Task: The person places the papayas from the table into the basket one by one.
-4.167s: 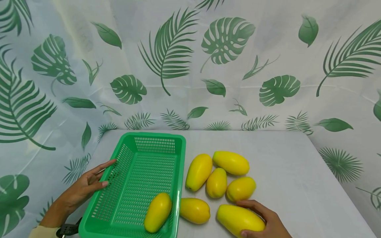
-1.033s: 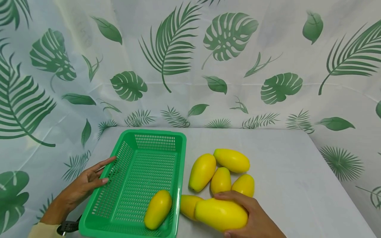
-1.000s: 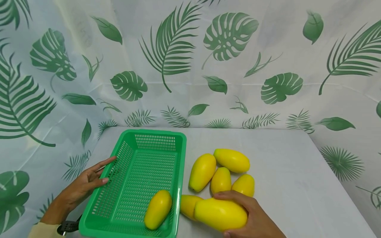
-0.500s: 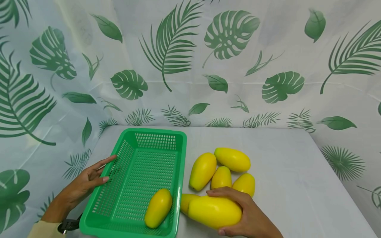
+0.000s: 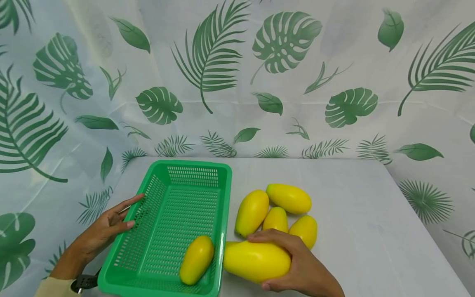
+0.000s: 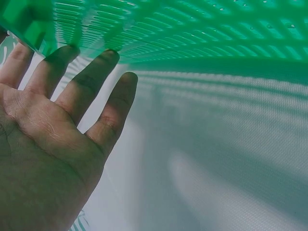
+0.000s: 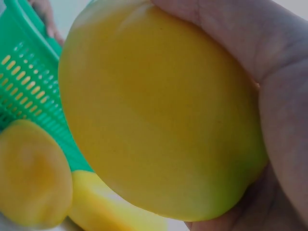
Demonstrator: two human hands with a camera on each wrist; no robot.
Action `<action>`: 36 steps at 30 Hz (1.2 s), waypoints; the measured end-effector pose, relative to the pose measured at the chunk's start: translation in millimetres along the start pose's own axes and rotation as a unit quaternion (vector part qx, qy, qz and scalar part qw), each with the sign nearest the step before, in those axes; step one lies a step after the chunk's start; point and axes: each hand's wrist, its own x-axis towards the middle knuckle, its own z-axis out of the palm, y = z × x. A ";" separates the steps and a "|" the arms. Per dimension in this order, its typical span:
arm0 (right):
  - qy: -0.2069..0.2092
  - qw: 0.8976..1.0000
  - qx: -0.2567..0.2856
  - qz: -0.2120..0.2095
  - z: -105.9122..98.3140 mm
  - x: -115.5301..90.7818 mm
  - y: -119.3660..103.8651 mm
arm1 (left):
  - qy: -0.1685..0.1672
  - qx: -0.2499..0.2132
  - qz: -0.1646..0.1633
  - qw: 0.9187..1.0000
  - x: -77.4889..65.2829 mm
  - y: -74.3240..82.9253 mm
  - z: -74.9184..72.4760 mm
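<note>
A green plastic basket (image 5: pixel 193 163) with slotted walls stands at the left of the white table, holding one yellow papaya (image 5: pixel 196 260) in its near right corner. My left hand (image 5: pixel 100 235) touches the basket's left side, fingers spread and fairly straight; the left wrist view shows the fingertips (image 6: pixel 127 79) against the slotted wall. My right hand (image 5: pixel 298 264) grips a large yellow papaya (image 5: pixel 256 262) from its right end, thumb on the near side. The papaya's far end overlaps the basket's right rim in the head view. Another papaya (image 7: pixel 110 207) is mostly hidden behind it.
Beyond the right hand, several more papayas lie grouped: one upright-leaning (image 5: pixel 252 212), one lengthwise at the back (image 5: pixel 289 199), and two smaller ones, the middle one (image 5: pixel 275 218) and the right one (image 5: pixel 305 231). A leaf-printed white curtain (image 5: pixel 237 119) hangs behind the table.
My right hand has taken hold of the large papaya and carried it leftward to the basket's right rim, covering the papaya lying there. My left hand stays at the basket.
</note>
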 end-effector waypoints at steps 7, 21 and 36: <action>-0.003 1.000 -0.008 -0.013 3.5 8.3 -3.1 | 0.001 0.000 -0.001 1.000 -0.7 0.1 -0.2; -0.007 0.999 0.019 -0.050 11.0 25.2 -6.1 | -0.006 -0.009 0.003 1.000 -1.2 -1.6 -1.4; -0.023 0.998 0.044 -0.033 16.1 36.9 -8.8 | -0.002 -0.002 0.003 1.000 -0.7 -0.4 0.3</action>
